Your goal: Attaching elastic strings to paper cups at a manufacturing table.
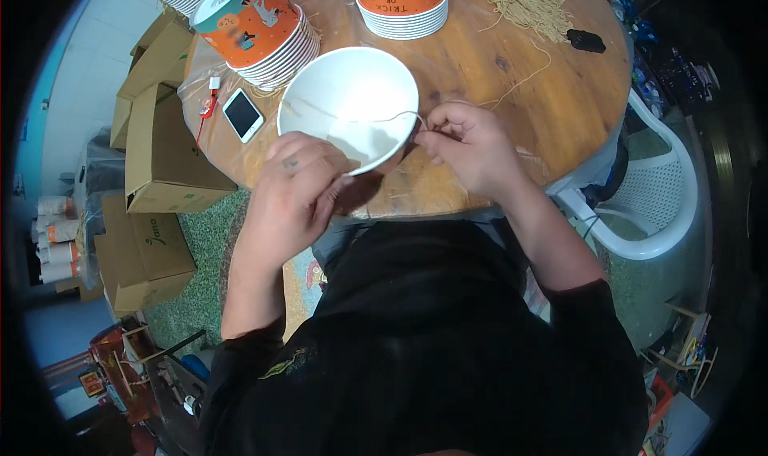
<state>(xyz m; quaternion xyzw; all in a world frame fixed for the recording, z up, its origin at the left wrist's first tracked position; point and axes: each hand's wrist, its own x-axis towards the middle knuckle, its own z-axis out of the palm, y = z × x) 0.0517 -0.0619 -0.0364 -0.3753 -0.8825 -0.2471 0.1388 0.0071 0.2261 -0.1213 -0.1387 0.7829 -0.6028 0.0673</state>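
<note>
A round white paper tub [360, 88] is tilted so that its white inside faces me, near the front edge of the table. My left hand [300, 184] is closed on its near-left rim, the fingers curled over the edge. A thin pale cord [398, 115] crosses the tub's mouth and reaches its right rim. Just outside that rim, my right hand [472, 144] pinches the cord between thumb and forefinger. The tub's outer wall is mostly hidden.
Nested orange printed tubs [400, 12] stand at the back, with another stack [256, 32] on the left. A bundle of beige cords [528, 4] lies far right beside a black object [586, 41]. Nearby are a phone [242, 115], cardboard boxes [172, 152] and a white chair [652, 184].
</note>
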